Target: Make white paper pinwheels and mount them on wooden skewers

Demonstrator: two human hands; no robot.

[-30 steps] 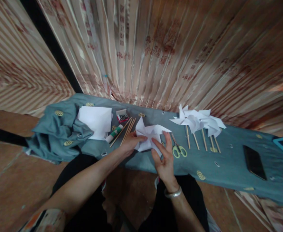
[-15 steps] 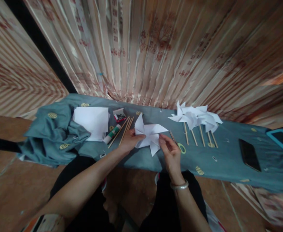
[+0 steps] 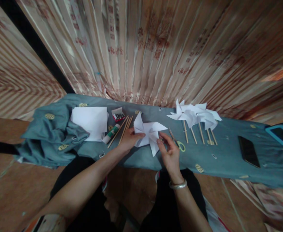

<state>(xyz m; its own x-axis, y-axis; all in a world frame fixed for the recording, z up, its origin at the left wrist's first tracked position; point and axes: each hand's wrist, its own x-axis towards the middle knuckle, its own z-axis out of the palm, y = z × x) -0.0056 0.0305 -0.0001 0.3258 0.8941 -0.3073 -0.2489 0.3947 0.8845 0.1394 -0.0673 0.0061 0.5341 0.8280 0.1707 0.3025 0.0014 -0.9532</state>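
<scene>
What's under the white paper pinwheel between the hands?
Blue-green cloth shows around its edges. Whatever lies directly beneath the pinwheel is covered by it and the left hand, so I can't tell.

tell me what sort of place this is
Probably a makeshift craft corner, perhaps at home: finished-looking paper pinwheels and scissors lie out in front of a printed curtain.

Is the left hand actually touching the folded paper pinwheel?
Touching: the head view shows the left hand with its thumb lying over the paper pinwheel.
</scene>
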